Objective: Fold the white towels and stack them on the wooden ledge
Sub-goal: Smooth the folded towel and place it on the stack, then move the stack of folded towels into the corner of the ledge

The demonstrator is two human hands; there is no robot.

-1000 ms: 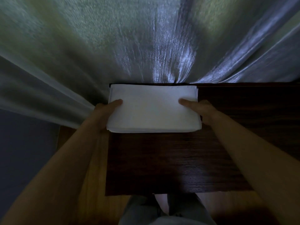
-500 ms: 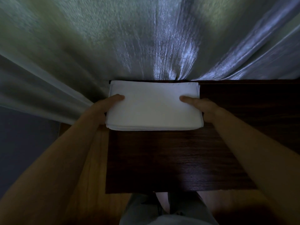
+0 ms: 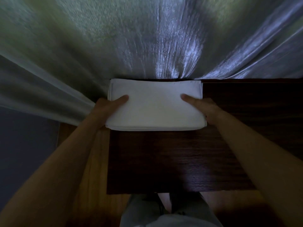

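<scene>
My left hand (image 3: 106,108) and right hand (image 3: 202,107) grip the folded towel (image 3: 155,107) at its ends (thumbs on top), over the ledge (image 3: 164,161), beside the curtain (image 3: 147,38).

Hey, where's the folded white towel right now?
In the head view, the folded white towel lies at the far left corner of the dark wooden ledge, against the curtain, held between the left hand and right hand.

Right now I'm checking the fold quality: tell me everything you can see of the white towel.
The white towel is folded into a flat, layered rectangle of soft-looking cloth, lying at the far left corner of the dark wooden ledge, against the curtain. The left hand and right hand hold its ends, thumbs on top.
</scene>
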